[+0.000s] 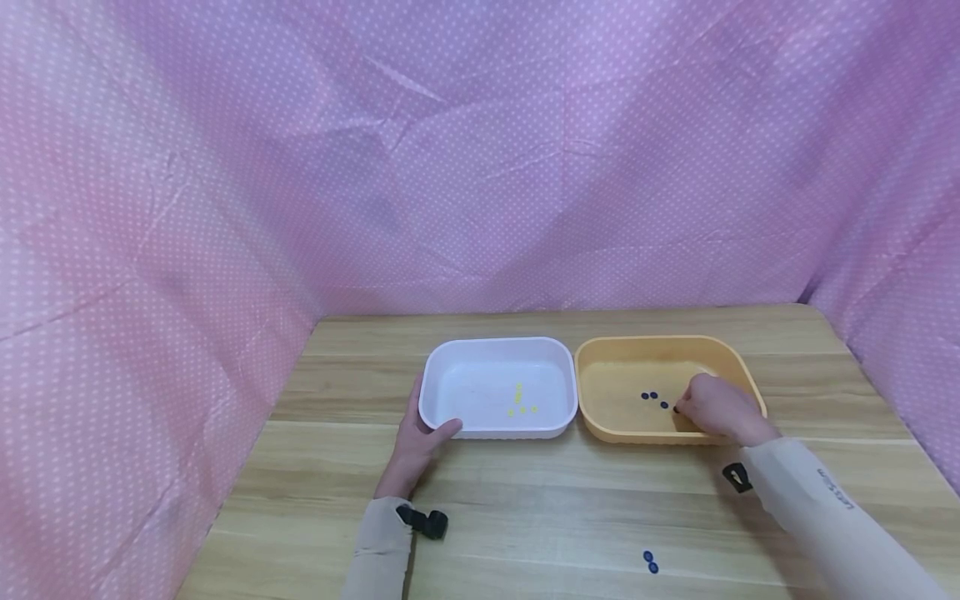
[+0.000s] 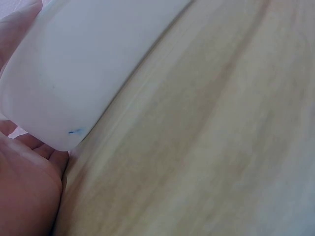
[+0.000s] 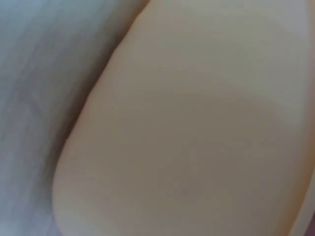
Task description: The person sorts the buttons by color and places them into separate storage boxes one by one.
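My left hand [image 1: 414,440] holds the left front corner of a white plastic tray [image 1: 497,432], thumb over the front rim and fingers round the side. Several small yellow buttons [image 1: 522,409] lie on that tray's floor. In the head view my right hand [image 1: 718,406] reaches into the orange tray [image 1: 652,437], fingers curled, with a dark blue button [image 1: 677,409] at the fingertips. Beside it, several dark blue buttons [image 1: 664,405] form a loose line. The right wrist view shows only the orange tray's outer wall [image 3: 187,147], blurred; the fingertips are hidden there.
Both trays stand side by side on a wooden table [image 1: 525,517], nearly touching. Two more dark blue buttons [image 1: 651,562] lie on the tabletop near its front. Pink dotted cloth [image 1: 480,167] hangs behind the table and at both sides.
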